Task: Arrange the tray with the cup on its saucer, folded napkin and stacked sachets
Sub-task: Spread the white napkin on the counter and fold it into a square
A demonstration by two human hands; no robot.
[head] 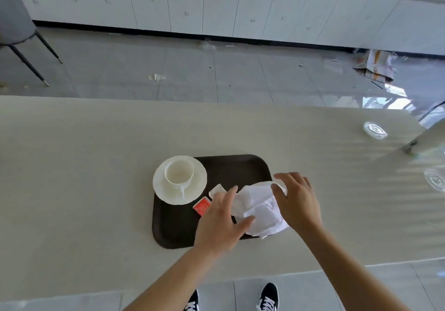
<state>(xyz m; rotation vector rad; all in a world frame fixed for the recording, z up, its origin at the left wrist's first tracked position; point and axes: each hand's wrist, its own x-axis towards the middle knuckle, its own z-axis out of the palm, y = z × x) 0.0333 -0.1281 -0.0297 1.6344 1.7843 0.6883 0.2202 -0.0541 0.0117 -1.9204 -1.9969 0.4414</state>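
Observation:
A dark brown tray (173, 233) lies on the pale table. A white cup (178, 172) stands on its white saucer (166, 190) at the tray's far left corner. Beside the saucer lie a white sachet (216, 190) and a red sachet (201, 206), side by side rather than stacked. A crumpled white napkin (261, 210) rests over the tray's right side. My left hand (220, 224) presses on the napkin's left edge with the thumb under its near corner. My right hand (297, 201) holds the napkin's far right edge.
Two clear glass dishes (375, 130) (434, 180) sit on the table at the far right, near a metal post (409, 147). The table's near edge runs just below my forearms. A chair (14, 9) stands on the floor beyond the table, far left.

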